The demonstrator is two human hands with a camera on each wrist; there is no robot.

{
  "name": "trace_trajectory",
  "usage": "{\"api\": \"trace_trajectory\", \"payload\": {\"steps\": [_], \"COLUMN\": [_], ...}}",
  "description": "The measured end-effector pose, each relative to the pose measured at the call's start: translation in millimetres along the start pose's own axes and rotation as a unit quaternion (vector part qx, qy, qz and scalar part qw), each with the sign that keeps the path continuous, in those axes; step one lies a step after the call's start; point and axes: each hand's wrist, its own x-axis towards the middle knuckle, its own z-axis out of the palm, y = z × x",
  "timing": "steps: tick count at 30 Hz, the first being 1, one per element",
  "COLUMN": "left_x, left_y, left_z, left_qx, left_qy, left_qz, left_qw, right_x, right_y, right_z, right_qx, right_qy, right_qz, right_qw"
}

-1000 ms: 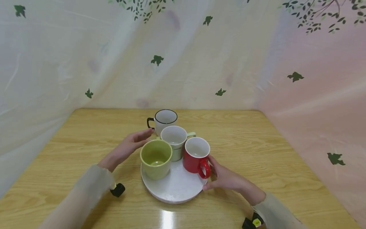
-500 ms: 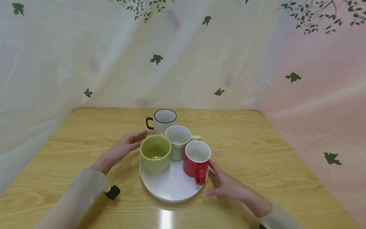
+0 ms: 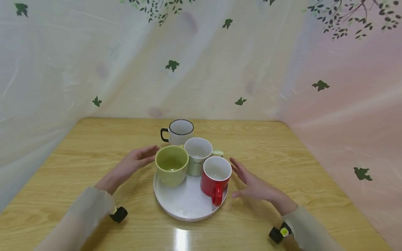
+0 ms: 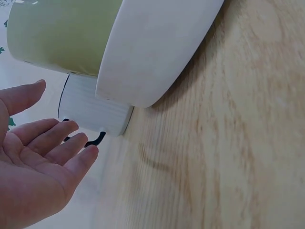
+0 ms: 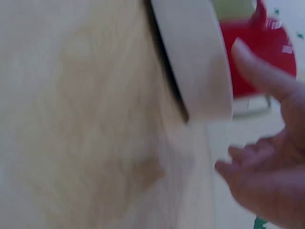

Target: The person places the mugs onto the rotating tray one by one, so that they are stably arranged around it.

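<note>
On a thick round white turntable [image 3: 188, 205] stand three mugs: a yellow-green one [image 3: 172, 174] at left, a white one with green stripes [image 3: 195, 165] at the back, and a red one [image 3: 213, 183] at right, its handle towards me. Just left of the yellow-green mug, my left hand [image 3: 135, 162] is held with relaxed, spread fingers, holding nothing. To the right of the red mug, my right hand [image 3: 255, 184] has its thumb and fingers apart, with nothing in it. In the right wrist view its thumb [image 5: 259, 71] overlaps the red mug.
Behind the turntable, a white mug with a black rim [image 3: 181, 134] stands on the wooden table [image 3: 119, 139], its black handle pointing left, near my left fingertips. Patterned cloth [image 3: 201, 76] hangs behind the table and along both sides.
The turntable has turned clockwise with its mugs: yellow-green away from me, striped rightward, red nearer with its handle swung forward. My right hand has drawn off the red mug; my left shifted slightly left.
</note>
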Motion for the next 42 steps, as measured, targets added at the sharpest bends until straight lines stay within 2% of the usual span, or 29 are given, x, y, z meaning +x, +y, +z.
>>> {"api": "trace_trajectory", "payload": {"steps": [3,8,12,17,21,24,29,42], "left_x": [-1.5,-3.6,-3.5,-1.4,2.2,6.0,14.4,52.3], "left_y": [-1.6,-1.2,-1.9,-3.4,-4.1,-5.4,-5.9,7.6], "left_z": [-0.5,-0.6,-2.0,-4.8,-7.1,-9.3,-13.3,-17.1], "left_qx": [0.000,-0.001,-0.003,0.002,0.008,0.012,0.016,0.020], "left_qy": [-0.003,-0.009,-0.011,-0.011,-0.011,-0.009,-0.002,0.053], "left_qz": [-0.009,-0.021,-0.024,-0.025,-0.029,-0.029,-0.035,0.001], "left_qw": [1.0000,0.9997,0.9996,0.9996,0.9995,0.9995,0.9993,0.9984], "right_x": [16.3,40.6,54.1,61.0,61.1,59.3,53.8,39.3], "right_y": [9.1,18.0,19.6,17.6,15.8,14.3,13.6,8.4], "right_z": [-15.5,-29.6,-33.8,-36.1,-34.3,-30.8,-24.1,-12.1], "right_qx": [0.005,0.016,0.009,-0.007,-0.007,-0.001,0.001,0.044], "right_qy": [-0.044,-0.118,-0.150,-0.170,-0.171,-0.163,-0.146,-0.111], "right_qz": [-0.030,-0.037,-0.032,-0.036,-0.032,-0.014,-0.008,-0.014], "right_qw": [0.9986,0.9921,0.9882,0.9848,0.9848,0.9866,0.9893,0.9927]}}
